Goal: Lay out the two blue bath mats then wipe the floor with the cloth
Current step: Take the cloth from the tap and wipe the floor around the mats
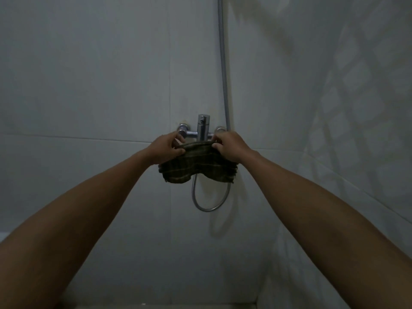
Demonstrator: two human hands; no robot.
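Bathroom, tiled walls (89, 85), chrome shower mixer (203, 128), shower hose (224, 63)

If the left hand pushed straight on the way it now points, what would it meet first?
Probably the chrome tap: the left hand, gripping the cloth, reaches toward the tap's left valve just beyond its fingers. Depth is unclear; they may already touch.

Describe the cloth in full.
The cloth is dark, olive-brown, with a faint lighter check and frayed lower edges; it looks woven. It hangs folded over the tap on the wall, its two lower lobes sagging in front of the hose loop. The left hand and right hand pinch its top edge at either end.
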